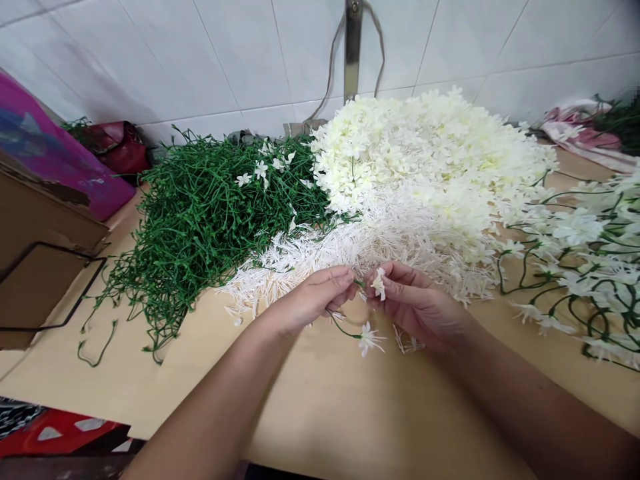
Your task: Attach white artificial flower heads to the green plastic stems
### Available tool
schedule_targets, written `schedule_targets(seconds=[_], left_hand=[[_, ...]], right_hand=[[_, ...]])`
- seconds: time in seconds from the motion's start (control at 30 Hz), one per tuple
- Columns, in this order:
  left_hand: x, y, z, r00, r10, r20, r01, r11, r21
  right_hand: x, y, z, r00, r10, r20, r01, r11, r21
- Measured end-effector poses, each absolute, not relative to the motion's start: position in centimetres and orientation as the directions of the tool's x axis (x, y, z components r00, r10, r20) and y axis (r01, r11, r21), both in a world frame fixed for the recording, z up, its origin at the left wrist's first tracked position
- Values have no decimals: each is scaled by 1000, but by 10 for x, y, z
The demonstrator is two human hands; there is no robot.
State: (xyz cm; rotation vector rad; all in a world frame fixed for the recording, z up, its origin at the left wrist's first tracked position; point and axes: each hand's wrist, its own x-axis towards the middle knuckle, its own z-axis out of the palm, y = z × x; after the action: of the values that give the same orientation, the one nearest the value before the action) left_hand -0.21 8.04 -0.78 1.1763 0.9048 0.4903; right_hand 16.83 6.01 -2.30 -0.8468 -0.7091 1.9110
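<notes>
Close together over the front of the table, my two hands work on small artificial flower parts. My left hand [327, 293] is closed round a green plastic stem [345, 328], whose lower end carries a white flower [369, 339]. Another green tip of the stem pokes out between thumb and finger toward the right. My right hand [420, 303] pinches a loose white flower head [379, 285] between thumb and fingers, a short way from that tip. Just behind both hands lies a heap of thin white stamens [320, 250].
A big pile of green stems [215, 200] lies at left, a mound of cream-white flower heads [425, 147] behind. Flowers on stems [580, 267] spread at right. A cardboard box [45, 247] stands far left, against the tiled wall [150, 60] side. One stray stem [100, 350] lies front left.
</notes>
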Motion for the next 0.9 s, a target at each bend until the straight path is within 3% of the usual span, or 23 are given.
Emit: schedule_targets(seconds=[0.23, 0.47, 0.73, 0.9], left_hand=[[6, 79, -12, 569, 749, -339, -118, 482, 868], [12, 77, -15, 575, 720, -388, -184, 576, 797], [14, 76, -14, 555, 733, -393, -185, 570, 801], [13, 77, -14, 537, 757, -372, -172, 529, 831]], right_hand=[[164, 60, -25, -311, 906, -287, -570, -419, -706], [161, 60, -27, -284, 929, -237, -611, -366, -702], [159, 60, -33, -202, 966, -161, -565, -249, -787], [158, 60, -30, -120, 992, -48, -443, -97, -891]])
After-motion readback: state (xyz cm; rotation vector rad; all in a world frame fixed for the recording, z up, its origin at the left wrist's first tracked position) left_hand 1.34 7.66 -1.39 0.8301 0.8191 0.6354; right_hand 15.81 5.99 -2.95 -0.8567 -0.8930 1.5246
